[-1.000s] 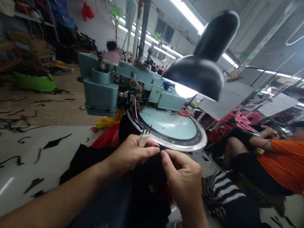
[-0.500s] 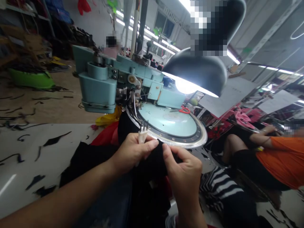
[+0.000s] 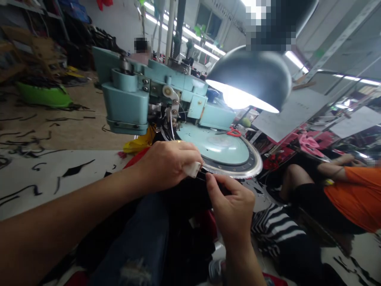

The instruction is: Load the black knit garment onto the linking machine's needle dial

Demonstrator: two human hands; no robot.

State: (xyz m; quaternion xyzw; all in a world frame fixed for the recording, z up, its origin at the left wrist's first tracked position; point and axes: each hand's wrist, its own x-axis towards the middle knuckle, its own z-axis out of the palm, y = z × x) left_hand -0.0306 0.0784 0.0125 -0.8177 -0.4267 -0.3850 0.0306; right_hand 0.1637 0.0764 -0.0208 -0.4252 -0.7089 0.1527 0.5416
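My left hand is closed around a white-handled tool; its tip is at the near rim of the round dial, and its prongs are hardly visible. Black fabric hangs below both hands, over my lap. My right hand pinches the fabric's upper edge with thumb and forefinger, just right of the tool. A toothed metal ring runs around the pale green dial plate of a linking machine. The ring's left front stretch is hidden behind my left hand.
Red-handled scissors lie on the dial plate. Above it hangs a lit lamp. A person in an orange top sits at the right. A green tub stands at the left, among black scraps on the floor.
My left hand has risen and turned over, swinging the tool from prongs up to pointing right at the dial rim. It no longer pinches the fabric edge; my right hand keeps its pinch.
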